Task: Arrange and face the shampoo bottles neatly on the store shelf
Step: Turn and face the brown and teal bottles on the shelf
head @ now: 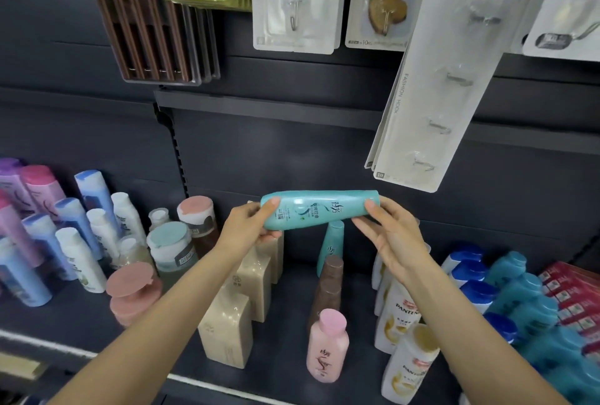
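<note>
I hold the teal shampoo bottle (319,209) sideways above the shelf (292,300), left hand (251,226) pinching one end, right hand (394,232) the other. Next, I judge, it needs standing upright, label forward, beside the teal bottle (332,247) at the far middle.

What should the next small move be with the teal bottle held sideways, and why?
Probably turn the teal bottle upright, label forward: both the left hand and right hand hold it horizontal above the shelf, where a matching teal bottle already stands.
</note>
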